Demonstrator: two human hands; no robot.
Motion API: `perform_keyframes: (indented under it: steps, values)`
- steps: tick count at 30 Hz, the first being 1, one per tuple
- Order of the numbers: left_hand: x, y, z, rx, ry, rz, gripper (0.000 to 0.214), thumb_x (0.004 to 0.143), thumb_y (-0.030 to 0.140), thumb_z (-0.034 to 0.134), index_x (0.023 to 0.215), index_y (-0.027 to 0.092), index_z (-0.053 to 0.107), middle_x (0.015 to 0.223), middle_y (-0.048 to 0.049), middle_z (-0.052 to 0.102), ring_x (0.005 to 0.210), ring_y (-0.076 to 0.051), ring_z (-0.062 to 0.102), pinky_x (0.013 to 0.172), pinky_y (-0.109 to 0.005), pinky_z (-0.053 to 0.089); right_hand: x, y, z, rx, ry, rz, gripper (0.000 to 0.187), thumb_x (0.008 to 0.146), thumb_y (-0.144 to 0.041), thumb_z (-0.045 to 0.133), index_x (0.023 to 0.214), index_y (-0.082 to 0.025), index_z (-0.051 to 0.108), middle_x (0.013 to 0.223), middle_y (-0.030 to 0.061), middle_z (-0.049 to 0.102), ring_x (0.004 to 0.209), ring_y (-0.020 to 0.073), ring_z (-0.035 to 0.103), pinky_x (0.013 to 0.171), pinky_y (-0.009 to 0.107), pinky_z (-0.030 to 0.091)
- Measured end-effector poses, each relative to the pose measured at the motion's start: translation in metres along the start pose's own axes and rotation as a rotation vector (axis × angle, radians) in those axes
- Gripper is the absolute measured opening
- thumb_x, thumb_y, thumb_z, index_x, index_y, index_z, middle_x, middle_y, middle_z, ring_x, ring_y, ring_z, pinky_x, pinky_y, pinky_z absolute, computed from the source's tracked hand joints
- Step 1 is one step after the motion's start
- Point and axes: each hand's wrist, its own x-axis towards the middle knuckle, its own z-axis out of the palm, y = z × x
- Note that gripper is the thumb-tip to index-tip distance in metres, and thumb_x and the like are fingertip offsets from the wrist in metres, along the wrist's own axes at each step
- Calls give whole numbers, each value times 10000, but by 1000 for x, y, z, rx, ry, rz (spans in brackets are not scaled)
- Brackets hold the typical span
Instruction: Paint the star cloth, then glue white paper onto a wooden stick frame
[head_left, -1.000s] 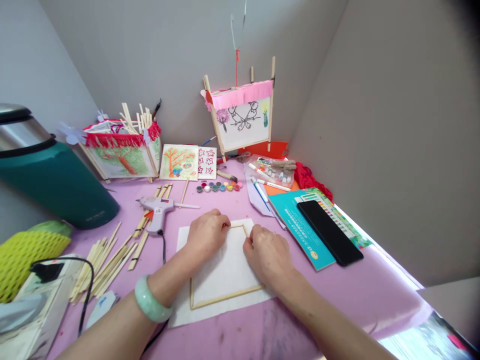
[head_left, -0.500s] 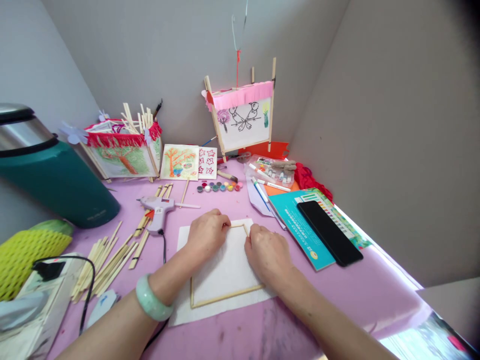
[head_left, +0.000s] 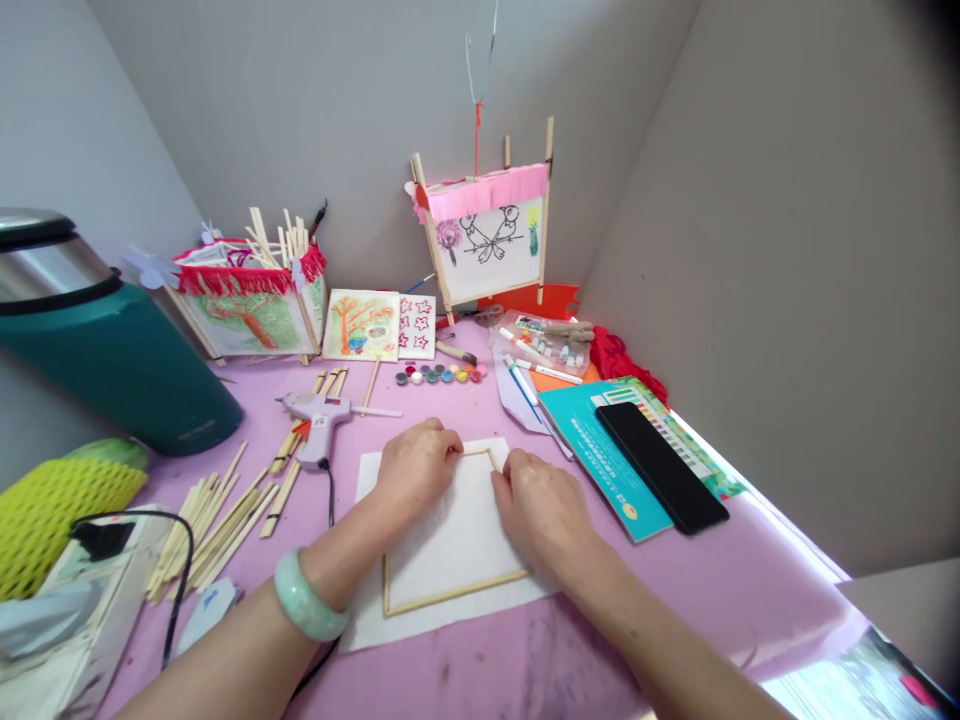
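Note:
A square frame of thin wooden sticks (head_left: 450, 592) lies on a white paper sheet (head_left: 442, 545) on the pink table. My left hand (head_left: 415, 466), with a green bangle on its wrist, has its fingers curled down on the frame's far stick. My right hand (head_left: 541, 508) presses with closed fingers on the frame's far right corner and right side. Both hands touch the frame, and the fingertips are partly hidden.
A white glue gun (head_left: 319, 417) with a black cord lies left of the sheet, beside loose wooden sticks (head_left: 217, 520). Paint pots (head_left: 439, 374), a teal book (head_left: 604, 455) under a black phone (head_left: 660, 465), two paper lanterns (head_left: 487, 230), a green kettle (head_left: 105, 350).
Hardly anything differs; my right hand has shifted very slightly along the frame's right side, and the view has drifted a little.

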Motion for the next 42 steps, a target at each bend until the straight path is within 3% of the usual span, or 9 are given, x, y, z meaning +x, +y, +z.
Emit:
perform_keyframes:
  steps: [5, 23, 42]
  values:
    - [0, 0, 0, 1, -3, -7, 228, 818, 224, 472, 863, 273, 690, 919, 1, 639, 850, -164, 593, 670, -272, 392, 2, -2, -1, -25, -50, 4, 158, 880, -195, 451, 881, -140, 599, 844, 96, 689, 751, 252, 669, 608, 314, 428]
    - [1, 0, 0, -8, 6, -9, 220, 810, 228, 489, 842, 288, 698, 903, 14, 647, 827, -165, 600, 641, -272, 372, 6, -5, 0, -65, -10, -36, 196, 857, -134, 414, 896, -134, 605, 822, 120, 687, 715, 243, 668, 583, 302, 410]
    - [1, -2, 1, -21, 11, -2, 236, 814, 226, 484, 850, 288, 708, 895, 11, 653, 821, -158, 602, 655, -269, 378, 5, -1, -3, 3, -78, 23, 178, 872, -194, 446, 932, -147, 606, 857, 84, 692, 773, 259, 669, 586, 314, 379]
